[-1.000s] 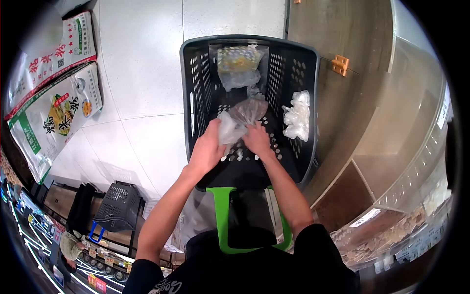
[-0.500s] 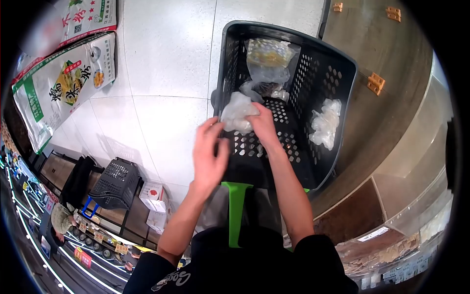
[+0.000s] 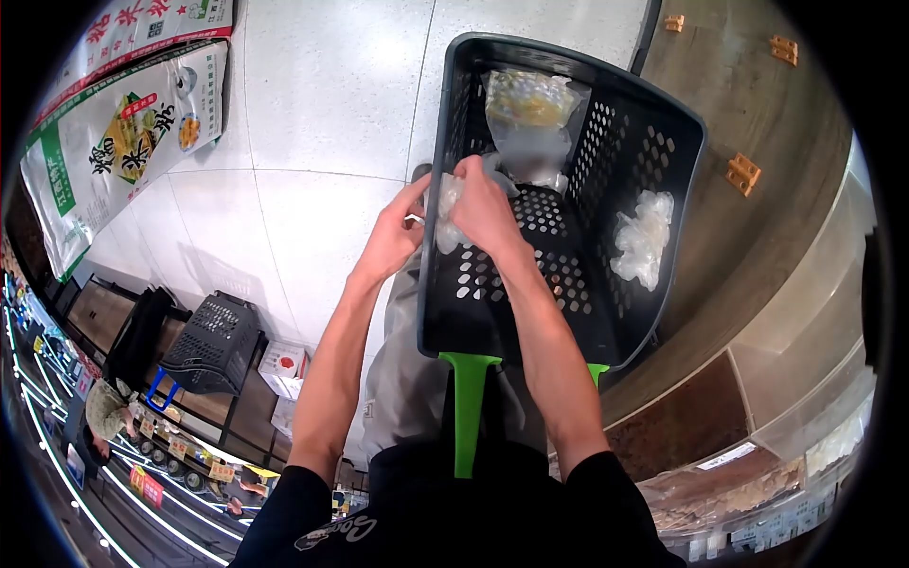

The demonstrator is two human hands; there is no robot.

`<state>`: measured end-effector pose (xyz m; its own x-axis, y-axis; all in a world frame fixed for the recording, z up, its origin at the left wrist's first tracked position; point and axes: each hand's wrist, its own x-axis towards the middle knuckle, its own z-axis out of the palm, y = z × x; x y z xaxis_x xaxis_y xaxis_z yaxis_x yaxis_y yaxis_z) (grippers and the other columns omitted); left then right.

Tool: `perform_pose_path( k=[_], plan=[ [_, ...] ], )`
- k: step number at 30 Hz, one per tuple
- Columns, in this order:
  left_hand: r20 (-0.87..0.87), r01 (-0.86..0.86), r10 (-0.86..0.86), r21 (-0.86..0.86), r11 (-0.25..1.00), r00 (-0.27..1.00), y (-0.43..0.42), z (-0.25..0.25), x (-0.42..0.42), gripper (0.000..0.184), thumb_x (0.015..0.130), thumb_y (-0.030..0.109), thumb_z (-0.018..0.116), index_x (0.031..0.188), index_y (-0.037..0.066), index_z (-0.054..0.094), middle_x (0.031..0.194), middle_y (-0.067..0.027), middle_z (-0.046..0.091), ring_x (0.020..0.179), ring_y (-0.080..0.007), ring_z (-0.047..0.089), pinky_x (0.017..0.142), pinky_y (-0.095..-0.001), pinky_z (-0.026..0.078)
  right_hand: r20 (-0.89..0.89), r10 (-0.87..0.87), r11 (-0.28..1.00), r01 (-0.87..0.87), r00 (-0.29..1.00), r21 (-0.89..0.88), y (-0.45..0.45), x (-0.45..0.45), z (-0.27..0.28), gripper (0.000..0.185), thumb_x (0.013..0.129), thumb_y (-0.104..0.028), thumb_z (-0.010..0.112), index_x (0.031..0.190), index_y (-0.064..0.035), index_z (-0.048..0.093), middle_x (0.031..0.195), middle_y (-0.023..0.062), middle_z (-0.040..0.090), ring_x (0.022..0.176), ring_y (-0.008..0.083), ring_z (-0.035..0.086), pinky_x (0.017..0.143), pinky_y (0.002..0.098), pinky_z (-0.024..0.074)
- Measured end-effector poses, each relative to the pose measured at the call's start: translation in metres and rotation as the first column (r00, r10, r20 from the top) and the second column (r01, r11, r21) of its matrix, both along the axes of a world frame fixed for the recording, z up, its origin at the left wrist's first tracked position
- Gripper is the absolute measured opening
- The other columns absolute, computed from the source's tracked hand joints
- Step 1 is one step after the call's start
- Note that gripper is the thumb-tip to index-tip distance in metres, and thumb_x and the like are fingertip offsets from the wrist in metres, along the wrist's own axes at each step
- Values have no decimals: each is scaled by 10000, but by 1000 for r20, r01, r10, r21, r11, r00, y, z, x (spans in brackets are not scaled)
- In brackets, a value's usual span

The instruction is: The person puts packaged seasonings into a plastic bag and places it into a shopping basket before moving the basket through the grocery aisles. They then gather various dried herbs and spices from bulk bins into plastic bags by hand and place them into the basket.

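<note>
A dark grey perforated basket (image 3: 559,346) with a green handle (image 3: 468,407) stands in front of me. My right hand (image 3: 483,204) reaches inside its left wall, fingers closed on a white plastic bag (image 3: 449,216). Outside that wall is my left hand (image 3: 398,222), its fingers bent toward the rim; the fingertips are partly hidden at the basket's side. A clear bag with yellowish contents (image 3: 532,102) lies at the far end, another clear bag (image 3: 500,175) just below it. Crumpled white plastic (image 3: 644,239) is against the right wall.
Large printed sacks (image 3: 123,151) lie at the upper left. A second grey basket (image 3: 213,343) with a blue handle and white boxes (image 3: 283,367) are lower left. Wooden cabinetry with orange hinges (image 3: 743,174) and bins runs along the right. A person (image 3: 107,412) is at the far lower left.
The basket appears farther right in view. The white bag has moved from the basket's middle to its left wall with my right hand. My left hand has left the bag and moved outside the basket.
</note>
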<state>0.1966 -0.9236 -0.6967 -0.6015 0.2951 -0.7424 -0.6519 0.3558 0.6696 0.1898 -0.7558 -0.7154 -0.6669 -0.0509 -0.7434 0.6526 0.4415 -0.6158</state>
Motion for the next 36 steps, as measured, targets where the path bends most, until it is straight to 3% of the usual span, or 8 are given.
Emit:
perform_pose_path(
  k=[5, 7, 11, 14, 21, 22, 31, 36],
  plan=[
    [-107, 20, -27, -61, 998, 994, 5, 3, 3, 697, 720, -161, 494, 1387, 25, 413, 1169, -103, 608, 837, -146, 587, 700, -247, 478, 42, -481, 766, 443, 876, -465, 7, 49, 4, 503, 717, -107, 731, 1167, -12, 524, 1092, 125, 572, 1037, 217, 552, 926, 336, 424],
    [-37, -158, 159, 31, 987, 987, 15, 12, 3, 676, 763, -150, 475, 1406, 40, 388, 1237, -127, 583, 891, -151, 587, 733, -248, 481, 124, -490, 796, 501, 863, -340, 14, 57, 3, 349, 717, -105, 698, 1043, -30, 598, 964, 114, 624, 946, 215, 596, 850, 323, 465],
    [-174, -328, 297, -190, 926, 939, 27, 35, 19, 638, 844, 9, 579, 1430, 13, 326, 1343, -167, 493, 1165, -240, 513, 941, -344, 418, -94, -209, 920, 229, 973, 319, 88, 76, -78, 439, 673, -111, 704, 1087, -35, 580, 975, 231, 651, 933, 372, 634, 825, 387, 495],
    [-363, -108, -89, -488, 866, 928, 51, 36, 36, 678, 780, -39, 619, 1403, -2, 356, 1390, -201, 425, 1253, -331, 438, 1020, -390, 358, 433, 55, 909, -225, 899, 352, 144, 104, -183, 681, 718, -136, 613, 1370, -82, 422, 1153, 246, 603, 1085, 369, 585, 924, 419, 471],
    [-324, 10, -224, -549, 836, 919, 46, 30, 35, 664, 761, -137, 510, 1398, -20, 361, 1397, -171, 410, 1297, -281, 409, 1071, -363, 319, 406, 715, 585, -805, 569, 98, 180, 150, -377, 420, 802, -273, 487, 1141, -86, 648, 1345, 126, 520, 1300, 261, 441, 1056, 376, 383],
    [-316, 10, -219, -550, 835, 923, 47, 30, 35, 661, 760, -140, 506, 1395, -26, 362, 1391, -174, 415, 1296, -282, 410, 1075, -363, 313, 372, 560, 793, -609, 740, 19, 200, 182, -424, 364, 697, -257, 584, 959, -32, 700, 1155, 152, 639, 1175, 240, 558, 973, 370, 450],
    [-227, -281, 197, -441, 853, 954, 50, 40, 46, 520, 799, -55, 575, 1307, -32, 468, 1231, -166, 541, 1101, -255, 535, 948, -336, 419, 353, -97, 920, -51, 931, 388, 148, 131, -182, 425, 681, -200, 659, 1035, 33, 640, 1071, 266, 638, 1019, 385, 622, 880, 443, 497],
    [-248, -597, 544, -383, 705, 801, 48, 42, 107, 525, 847, -53, 575, 1346, -53, 414, 1169, -125, 561, 1030, -168, 547, 920, -279, 428, 444, 201, 924, -320, 873, 211, 127, 98, -87, 395, 645, -232, 672, 919, 52, 692, 989, 281, 652, 973, 386, 642, 878, 419, 501]
  ],
)
